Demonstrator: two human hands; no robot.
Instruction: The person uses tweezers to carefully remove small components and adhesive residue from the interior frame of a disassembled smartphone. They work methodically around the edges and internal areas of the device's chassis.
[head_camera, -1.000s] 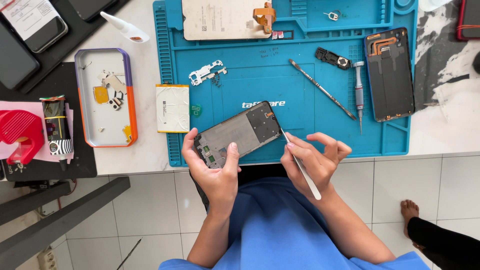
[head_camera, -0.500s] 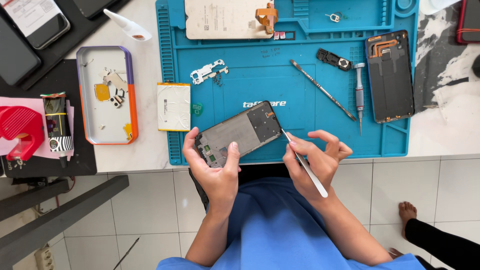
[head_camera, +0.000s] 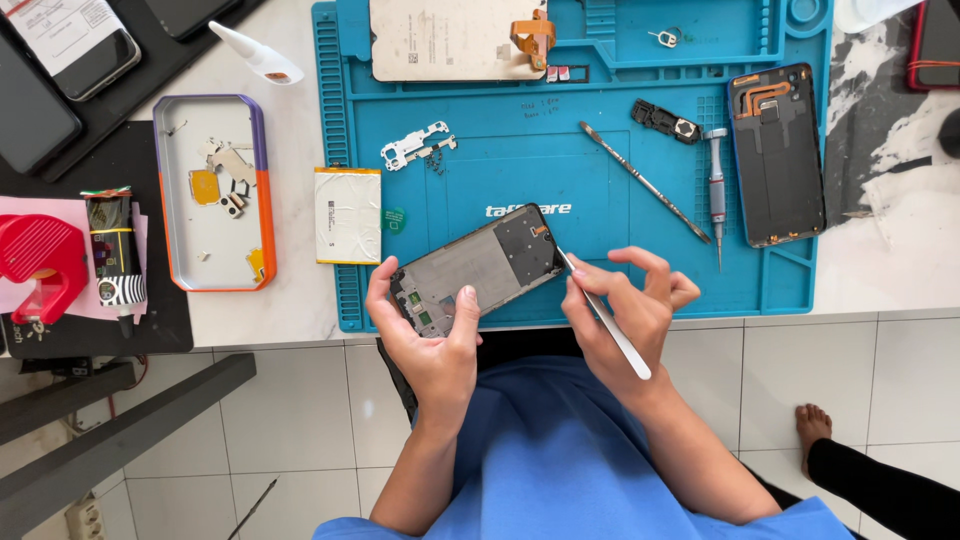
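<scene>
At the near edge of the blue mat (head_camera: 600, 150), the left hand (head_camera: 430, 340) grips the opened phone frame (head_camera: 480, 268) while the right hand (head_camera: 630, 310) pinches metal tweezers (head_camera: 608, 320) seemingly touching its corner, where a slip could scratch the board.

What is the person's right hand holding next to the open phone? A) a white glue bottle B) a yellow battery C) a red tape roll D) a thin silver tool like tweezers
D: the right hand pinches a thin silver tool whose tip meets the corner of the opened phone, which the left hand steadies at the edge of the blue mat.
</scene>
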